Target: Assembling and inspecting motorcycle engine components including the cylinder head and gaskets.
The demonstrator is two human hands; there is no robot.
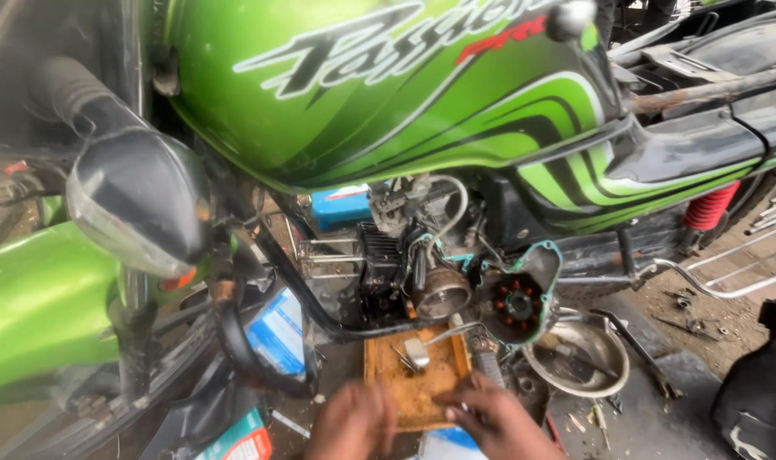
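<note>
I look down past a green motorcycle fuel tank (pixel 388 85) at its opened engine (pixel 443 285), where a round rotor (pixel 441 292) and an exposed stator cover with copper coils (pixel 518 304) show. Both hands are low in the frame and blurred. My left hand (pixel 352 423) hovers at the near left corner of an orange-brown tray (pixel 416 375) on the ground. My right hand (pixel 498 422) rests at the tray's near right edge, its fingers on or just above it. What either hand holds cannot be made out.
A round metal bowl (pixel 578 356) with parts sits right of the tray. A turn signal (pixel 137 200) and green front mudguard (pixel 39 307) stand at left. Blue-white boxes (pixel 279 330) lie under the frame. A red shock spring (pixel 710 206) is at right.
</note>
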